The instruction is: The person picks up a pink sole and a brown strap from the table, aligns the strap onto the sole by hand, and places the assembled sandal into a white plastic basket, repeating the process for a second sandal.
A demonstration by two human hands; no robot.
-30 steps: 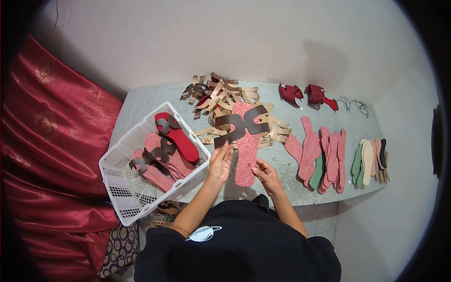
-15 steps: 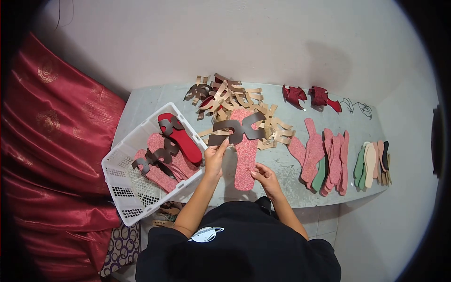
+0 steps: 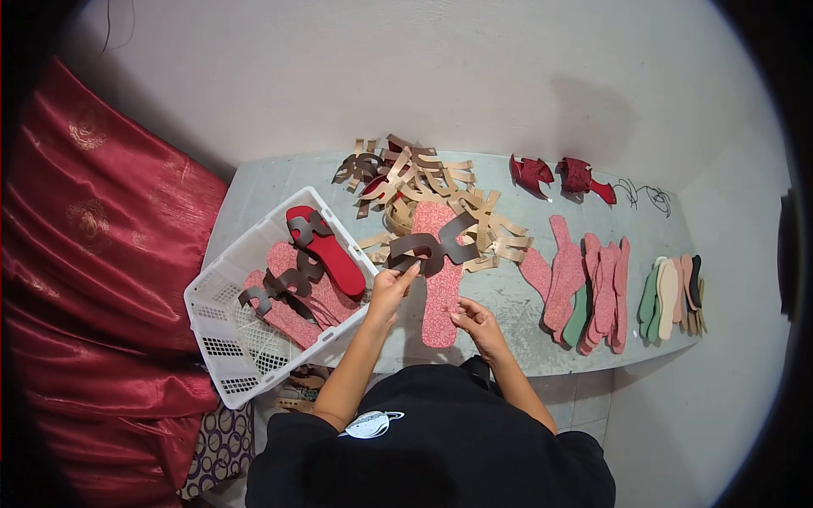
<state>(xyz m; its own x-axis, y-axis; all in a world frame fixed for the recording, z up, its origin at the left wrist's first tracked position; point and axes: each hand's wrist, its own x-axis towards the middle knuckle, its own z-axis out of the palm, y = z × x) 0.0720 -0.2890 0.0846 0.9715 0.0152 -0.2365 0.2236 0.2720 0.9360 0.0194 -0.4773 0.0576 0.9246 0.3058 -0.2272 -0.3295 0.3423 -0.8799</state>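
Note:
A pink patterned insole is held upright over the table's front, toe end away from me. Across its upper part lies a dark brown sandal strap with several curved arms. My left hand is closed on the strap's lower left arm, thumb on top. Fingers pinched, my right hand grips the insole's right edge near the heel. Behind the insole sits a pile of beige and brown straps, partly hidden by it.
At left, a white plastic basket holds a red sandal and pink insoles with brown straps. Pink insoles lie at right, green and cream insoles beyond. Red straps and black cord lie at the back.
The strap's left arms have bent and shifted right and down on the insole, with my left hand moving along slightly. The insole has dropped a little; my right hand keeps its grip.

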